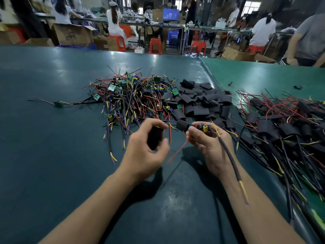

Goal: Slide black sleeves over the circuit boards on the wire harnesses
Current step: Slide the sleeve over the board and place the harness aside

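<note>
Left hand (148, 150) curled loosely around a black sleeve (155, 138), held upright above the green table (52, 155). Right hand (209, 147) pinches a circuit board (204, 128) between fingertips, its cable (230, 161) trailing down over the wrist. Sleeve and board level, apart, a red wire (177, 150) hanging between. Pile of bare harnesses (130, 99) and loose sleeves (202, 101) just beyond; sleeved harnesses (284, 125) to the right.
</note>
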Motion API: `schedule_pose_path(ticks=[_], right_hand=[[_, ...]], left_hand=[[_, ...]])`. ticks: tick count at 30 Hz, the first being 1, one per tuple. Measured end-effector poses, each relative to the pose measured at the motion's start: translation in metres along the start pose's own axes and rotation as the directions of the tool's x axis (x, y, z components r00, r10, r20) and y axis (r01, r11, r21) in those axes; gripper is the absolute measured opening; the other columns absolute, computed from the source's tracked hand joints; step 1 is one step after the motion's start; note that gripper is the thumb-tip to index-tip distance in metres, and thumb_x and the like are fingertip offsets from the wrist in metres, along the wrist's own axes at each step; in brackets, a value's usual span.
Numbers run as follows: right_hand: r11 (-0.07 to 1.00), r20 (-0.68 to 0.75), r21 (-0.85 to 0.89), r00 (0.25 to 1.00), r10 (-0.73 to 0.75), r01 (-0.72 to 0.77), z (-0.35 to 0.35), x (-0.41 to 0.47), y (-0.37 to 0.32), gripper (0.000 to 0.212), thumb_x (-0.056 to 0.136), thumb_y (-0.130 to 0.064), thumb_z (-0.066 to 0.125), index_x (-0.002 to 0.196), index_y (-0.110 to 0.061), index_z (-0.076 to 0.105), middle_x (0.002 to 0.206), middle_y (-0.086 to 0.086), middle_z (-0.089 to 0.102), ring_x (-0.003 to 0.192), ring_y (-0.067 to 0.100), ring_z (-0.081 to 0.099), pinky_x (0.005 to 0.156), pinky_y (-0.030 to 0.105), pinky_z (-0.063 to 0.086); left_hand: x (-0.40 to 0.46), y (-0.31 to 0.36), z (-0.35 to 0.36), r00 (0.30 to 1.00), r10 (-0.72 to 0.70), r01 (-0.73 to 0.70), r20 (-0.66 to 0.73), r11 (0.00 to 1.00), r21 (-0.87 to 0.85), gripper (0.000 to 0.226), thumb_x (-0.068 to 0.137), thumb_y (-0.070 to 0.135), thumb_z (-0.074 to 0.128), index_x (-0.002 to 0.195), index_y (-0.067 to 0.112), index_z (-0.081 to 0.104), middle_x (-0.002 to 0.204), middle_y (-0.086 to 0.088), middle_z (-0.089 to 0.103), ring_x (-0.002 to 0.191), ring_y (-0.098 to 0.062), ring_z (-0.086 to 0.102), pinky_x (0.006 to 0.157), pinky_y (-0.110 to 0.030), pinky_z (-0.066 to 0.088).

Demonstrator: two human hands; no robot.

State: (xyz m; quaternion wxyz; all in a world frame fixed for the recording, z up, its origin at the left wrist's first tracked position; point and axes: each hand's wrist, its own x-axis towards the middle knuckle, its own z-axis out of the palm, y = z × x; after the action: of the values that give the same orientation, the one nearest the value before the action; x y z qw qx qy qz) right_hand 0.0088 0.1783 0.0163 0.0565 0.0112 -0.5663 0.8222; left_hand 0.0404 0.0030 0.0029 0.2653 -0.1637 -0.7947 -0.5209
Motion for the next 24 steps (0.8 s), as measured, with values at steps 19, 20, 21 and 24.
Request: schedule_pose_path(ticks=[19, 20, 21, 24], right_hand=[[0.963, 0.154, -0.087, 0.951, 0.268, -0.257, 0.01, -0.011, 0.0, 0.012, 0.069, -0.024, 0.074, 0.077, -0.016, 0.077, 0.069, 0.012, 0.071, 0.055, 0.02, 0.069, 0.047, 0.02, 0.052], [0.961, 0.158, -0.09, 0.949, 0.273, -0.262, 0.01, -0.011, 0.0, 0.011, 0.07, -0.024, 0.073, 0.076, -0.015, 0.076, 0.067, 0.011, 0.07, 0.054, 0.019, 0.068, 0.047, 0.02, 0.051], [0.957, 0.16, -0.105, 0.945, 0.284, -0.269, 0.01, -0.011, -0.001, 0.011, 0.073, -0.024, 0.073, 0.076, -0.014, 0.074, 0.066, 0.01, 0.07, 0.053, 0.018, 0.067, 0.046, 0.019, 0.05], [0.931, 0.165, -0.199, 0.926, 0.338, -0.305, 0.01, -0.011, -0.001, 0.019, 0.088, -0.02, 0.065, 0.072, -0.011, 0.071, 0.061, 0.008, 0.067, 0.05, 0.016, 0.065, 0.045, 0.017, 0.048]], left_hand=[[0.016, -0.009, 0.012, 0.915, -0.396, 0.396, 0.084, 0.835, -0.383, 0.021, 0.099, 0.021, 0.055, 0.091, 0.007, 0.069, 0.073, -0.001, 0.072, 0.04, -0.016, 0.051, 0.039, -0.022, 0.043], [0.017, -0.008, 0.011, 0.908, -0.403, 0.411, 0.113, 0.806, -0.425, 0.019, 0.097, 0.021, 0.057, 0.093, 0.009, 0.07, 0.076, -0.002, 0.073, 0.04, -0.016, 0.049, 0.039, -0.022, 0.042], [0.017, -0.007, 0.009, 0.902, -0.407, 0.422, 0.141, 0.768, -0.481, 0.017, 0.094, 0.023, 0.06, 0.094, 0.011, 0.071, 0.077, -0.003, 0.073, 0.039, -0.016, 0.048, 0.039, -0.021, 0.041], [0.017, -0.005, 0.006, 0.903, -0.402, 0.41, 0.149, 0.708, -0.575, 0.02, 0.086, 0.027, 0.063, 0.09, 0.009, 0.069, 0.071, -0.003, 0.07, 0.036, -0.014, 0.044, 0.038, -0.019, 0.038]])
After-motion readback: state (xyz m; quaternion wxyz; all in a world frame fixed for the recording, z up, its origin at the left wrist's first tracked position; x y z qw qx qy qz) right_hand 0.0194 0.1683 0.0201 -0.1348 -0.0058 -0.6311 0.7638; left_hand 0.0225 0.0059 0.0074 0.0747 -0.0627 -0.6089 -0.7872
